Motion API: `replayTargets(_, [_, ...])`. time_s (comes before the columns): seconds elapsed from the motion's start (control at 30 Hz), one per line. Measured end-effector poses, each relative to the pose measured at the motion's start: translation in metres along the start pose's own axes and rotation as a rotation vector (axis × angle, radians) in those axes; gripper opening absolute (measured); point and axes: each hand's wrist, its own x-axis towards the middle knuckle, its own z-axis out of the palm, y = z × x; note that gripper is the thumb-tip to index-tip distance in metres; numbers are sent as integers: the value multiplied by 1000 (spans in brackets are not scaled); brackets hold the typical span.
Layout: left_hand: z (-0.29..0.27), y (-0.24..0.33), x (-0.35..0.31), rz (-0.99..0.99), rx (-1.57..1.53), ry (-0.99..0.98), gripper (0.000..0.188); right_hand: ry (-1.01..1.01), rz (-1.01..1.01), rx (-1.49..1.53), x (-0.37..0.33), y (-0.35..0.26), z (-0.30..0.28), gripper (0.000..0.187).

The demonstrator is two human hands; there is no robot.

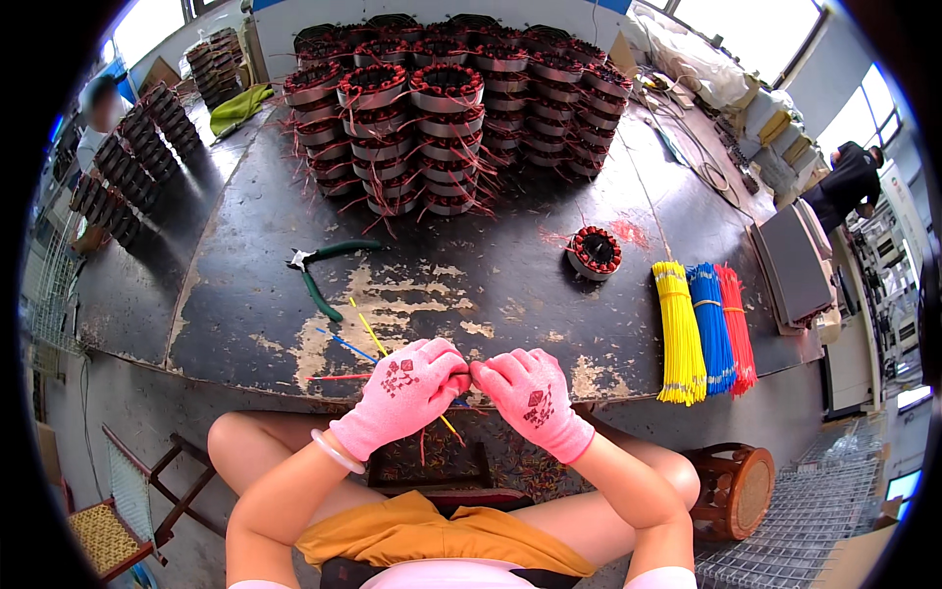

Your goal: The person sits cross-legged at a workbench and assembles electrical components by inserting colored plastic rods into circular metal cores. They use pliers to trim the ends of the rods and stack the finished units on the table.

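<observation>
In pink gloves with dark printed patches, both my hands meet at the table's near edge, fingertips almost touching. My left hand (412, 383) is closed around thin wires. A yellow wire (368, 329), a blue wire (345, 344) and a red wire (339, 377) stick out beyond it over the table, and some ends hang below the palm. My right hand (530, 393) pinches something small and dark at the fingertips, mostly hidden by the gloves. Green-handled cutters (312, 280) lie spread apart past my left hand. A single stator (595, 252) with red windings sits farther off to the right.
Stacked stators (442, 128) fill the table's far side, loose leads dangling. Yellow (679, 334), blue (710, 329) and red wire bundles (734, 329) lie at the right. Grey panels (790, 265) lean behind them. A wooden stool (731, 491) stands by my right knee. Two people are farther away.
</observation>
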Motion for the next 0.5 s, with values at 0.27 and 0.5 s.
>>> replayTargets(0.27, [2,2,0,-13,20,9,14,114,-5,62,2,0,3,31])
replayTargets(0.5, [-1,7,-2,-42,-61,77,21,99,57,164,0,2,10,35])
